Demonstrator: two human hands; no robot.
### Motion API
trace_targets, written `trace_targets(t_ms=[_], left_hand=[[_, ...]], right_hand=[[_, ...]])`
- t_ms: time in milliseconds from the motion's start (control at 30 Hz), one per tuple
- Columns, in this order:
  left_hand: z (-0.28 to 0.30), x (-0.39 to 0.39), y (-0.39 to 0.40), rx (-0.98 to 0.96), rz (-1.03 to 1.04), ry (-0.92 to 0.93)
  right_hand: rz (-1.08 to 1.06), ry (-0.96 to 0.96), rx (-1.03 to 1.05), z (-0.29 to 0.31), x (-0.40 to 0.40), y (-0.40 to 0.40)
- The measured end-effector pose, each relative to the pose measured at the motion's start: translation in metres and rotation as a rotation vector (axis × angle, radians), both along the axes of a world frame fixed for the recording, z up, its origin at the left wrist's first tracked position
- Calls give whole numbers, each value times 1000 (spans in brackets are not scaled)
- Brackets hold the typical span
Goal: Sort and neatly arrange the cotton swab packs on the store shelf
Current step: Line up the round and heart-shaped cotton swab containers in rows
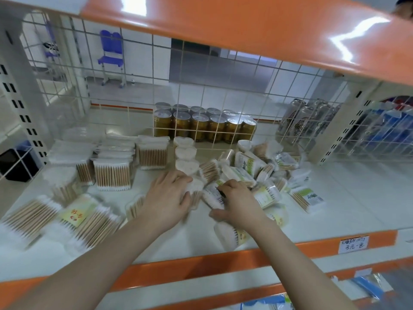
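Head view: both forearms reaching onto the white shelf (348, 198).
Left hand (167, 198): fingers curled round a heart-shaped swab pack (194, 186), gripping it at mid-shelf.
Right hand (237, 204): fingers bent down onto a barcoded swab pack (213, 196), thumb stretched toward the left; true grip impossible to tell.
Heart-shaped packs (185, 153): lined up in a column running back from the left hand.
Jumbled packs (257, 166): heaped just right of the hands, green-labelled, lying at all angles.
Square boxes (111, 173): stacked upright on the left, wooden sticks showing.
Flat packs (73, 215): lying front left near the shelf edge.
Cans (201, 126): behind the wire grid (223, 90).
Price tag (353, 244): on the orange shelf lip, right.
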State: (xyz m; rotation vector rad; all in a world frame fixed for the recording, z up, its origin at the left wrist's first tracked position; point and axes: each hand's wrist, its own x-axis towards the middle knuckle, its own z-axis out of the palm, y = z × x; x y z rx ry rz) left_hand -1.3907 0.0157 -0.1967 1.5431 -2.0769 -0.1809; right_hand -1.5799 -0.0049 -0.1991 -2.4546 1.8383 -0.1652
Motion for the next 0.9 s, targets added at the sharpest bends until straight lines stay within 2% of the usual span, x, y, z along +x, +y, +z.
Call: trace_targets(t_ms=[133,367,900], left_hand=[[-1,-1,-2,8,-14,-8],[-4,-3,-4,11,-18,11],[-2,3,-1,-60,4,28]], right_hand=[[23,115,-2,-1,6,-1],[60,170,-39,-1,15,-3],[-5,-25,-212,39,7,2]])
